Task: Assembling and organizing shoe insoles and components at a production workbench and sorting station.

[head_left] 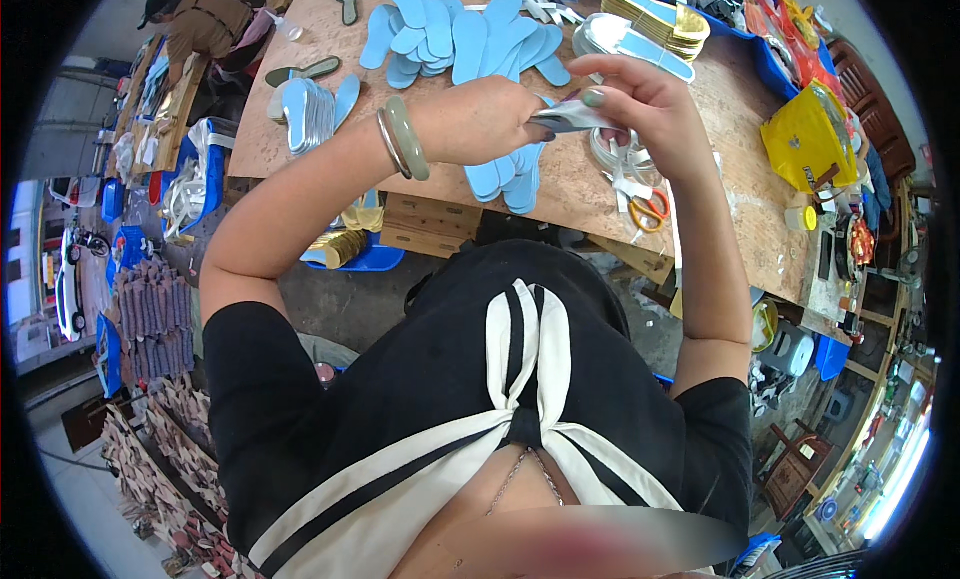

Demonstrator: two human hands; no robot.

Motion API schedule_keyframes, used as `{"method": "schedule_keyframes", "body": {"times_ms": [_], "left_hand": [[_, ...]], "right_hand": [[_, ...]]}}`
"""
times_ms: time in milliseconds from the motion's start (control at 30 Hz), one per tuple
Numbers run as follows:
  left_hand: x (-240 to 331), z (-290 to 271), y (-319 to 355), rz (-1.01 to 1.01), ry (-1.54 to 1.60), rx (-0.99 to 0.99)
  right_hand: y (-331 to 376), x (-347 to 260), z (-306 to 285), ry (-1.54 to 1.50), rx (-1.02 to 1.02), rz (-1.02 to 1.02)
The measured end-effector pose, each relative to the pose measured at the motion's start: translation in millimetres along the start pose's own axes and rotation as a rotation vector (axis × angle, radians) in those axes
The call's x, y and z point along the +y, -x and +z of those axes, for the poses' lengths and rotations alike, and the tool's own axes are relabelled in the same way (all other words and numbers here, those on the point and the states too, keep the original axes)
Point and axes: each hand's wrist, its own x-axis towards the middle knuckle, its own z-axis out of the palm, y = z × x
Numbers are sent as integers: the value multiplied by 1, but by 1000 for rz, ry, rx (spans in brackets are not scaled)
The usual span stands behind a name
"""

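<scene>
Above the near part of the table, a thin, pale grey-white piece (572, 117) is stretched between my two hands, seen nearly edge-on, so its kind is unclear. My left hand (490, 119) pinches its left end, with a green bangle and a silver one on that wrist. At the other end, the thumb and lower fingers of my right hand (645, 104) close on it, while the upper fingers stretch out above. Light blue insoles (435, 29) lie heaped just beyond my hands. More blue insoles (505, 179) lie beneath them at the table's near edge.
Orange-handled scissors (649, 211) and a white strip coil (622, 157) lie on the wooden table (745, 129). Stacked insoles (310, 114) stand left; gold-edged stacks (655, 24) stand at the back right. A yellow bag (812, 134) is at the right edge. Another person (205, 24) bends over a far-left bench.
</scene>
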Motion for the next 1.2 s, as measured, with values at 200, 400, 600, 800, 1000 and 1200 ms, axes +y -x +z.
{"method": "schedule_keyframes", "body": {"times_ms": [200,400,600,800,1000,1200], "left_hand": [[37,-15,9,3,363,-11],[37,10,9,98,939,141],[39,32,5,143,1190,362],[34,19,13,113,1524,434],[45,14,6,296,1622,851],[44,17,12,274,1667,845]], "right_hand": [[17,-15,-15,-182,168,-196],[19,0,1,-330,316,-241],[11,6,30,-511,426,-315],[9,-10,33,-316,426,-209],[11,3,57,239,548,-481],[16,7,63,273,492,-427]]}}
